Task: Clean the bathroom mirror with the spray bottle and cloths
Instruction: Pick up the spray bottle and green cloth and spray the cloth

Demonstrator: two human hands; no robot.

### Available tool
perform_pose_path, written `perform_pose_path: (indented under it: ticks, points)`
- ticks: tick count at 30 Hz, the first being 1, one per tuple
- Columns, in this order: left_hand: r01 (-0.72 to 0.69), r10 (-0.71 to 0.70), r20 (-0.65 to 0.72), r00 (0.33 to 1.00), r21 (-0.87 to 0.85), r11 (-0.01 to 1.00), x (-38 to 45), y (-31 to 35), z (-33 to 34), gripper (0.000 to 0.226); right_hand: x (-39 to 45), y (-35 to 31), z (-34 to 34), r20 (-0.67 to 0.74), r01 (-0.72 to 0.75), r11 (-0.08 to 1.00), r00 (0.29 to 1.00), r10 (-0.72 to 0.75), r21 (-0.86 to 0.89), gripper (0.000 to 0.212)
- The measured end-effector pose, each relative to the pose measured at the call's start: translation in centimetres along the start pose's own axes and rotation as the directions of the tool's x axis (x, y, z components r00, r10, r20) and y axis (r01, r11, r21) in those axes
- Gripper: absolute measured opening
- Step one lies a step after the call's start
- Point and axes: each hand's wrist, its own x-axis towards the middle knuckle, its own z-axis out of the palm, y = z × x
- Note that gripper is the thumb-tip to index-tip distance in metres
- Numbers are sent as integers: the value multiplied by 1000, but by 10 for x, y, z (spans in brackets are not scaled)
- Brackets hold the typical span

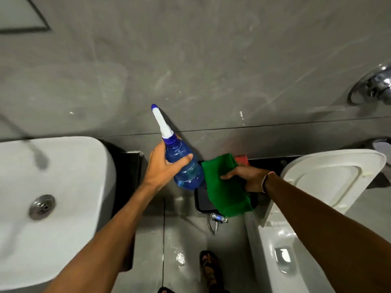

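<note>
My left hand (161, 166) grips a blue spray bottle (186, 166) around its body, its long white nozzle with a blue tip tilted up and to the left toward the grey wall. Just right of it, my right hand (247, 178) holds a green cloth (224, 187) that hangs down from the fingers. A corner of a red cloth (243, 160) shows behind the green one, on a dark ledge by the wall. A mirror corner (19, 13) is visible at the top left.
A white sink (69, 187) with a metal drain sits at the left. On the right is a white toilet (330, 182) with its lid raised. A black bin (203, 201) stands on the floor between them, with a chrome wall fitting (374, 85) at upper right.
</note>
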Motion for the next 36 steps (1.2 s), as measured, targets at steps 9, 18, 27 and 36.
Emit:
perform_pose_path:
  ticks: [9,18,27,36]
  points:
    - [-132,99,-144,985,-248,960,-70,112,-100,27,-22,-70,136,208,114,903,954,-216,414,39]
    - [-120,65,-194,979,-285,951,-124,158,-171,19,-29,-104,226,335,117,879,895,-295,462,49]
    - [13,-59,-228,972,-198,980,-142,136,-165,18,-32,-108,266,408,92,937,883,-233,336,54]
    - [72,-124,-251,960,-206,976,-148,133,-151,45,-42,-118,264,424,109,918,862,-278,380,56]
